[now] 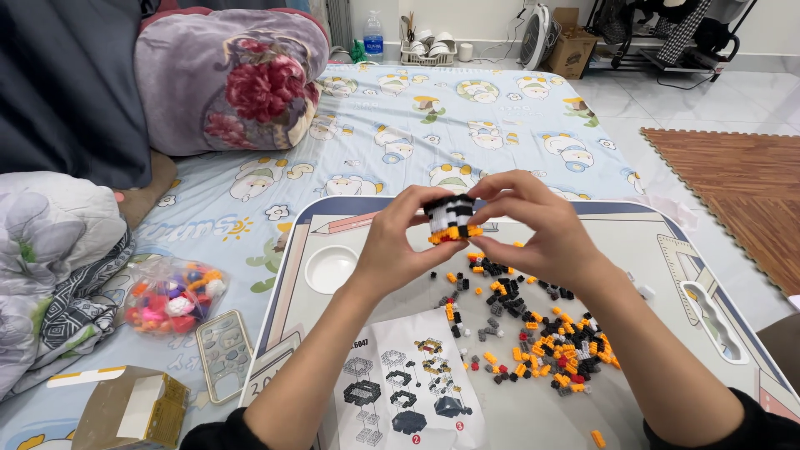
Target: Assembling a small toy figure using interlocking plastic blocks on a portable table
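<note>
head view: both hands pinch the brick model [450,218].
left hand [398,242] and right hand [533,223] grip closed on it; loose bricks [542,333] at five o'clock on the bench [658,250], likely mid-assembly.

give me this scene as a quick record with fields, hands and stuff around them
left hand: grips brick model
right hand: pinches the same model from the other side
model: black, white, orange; held above lap table
loose bricks: scattered on table
instruction sheet: flat near table's front edge
bag of toys: on bedsheet, left
</note>
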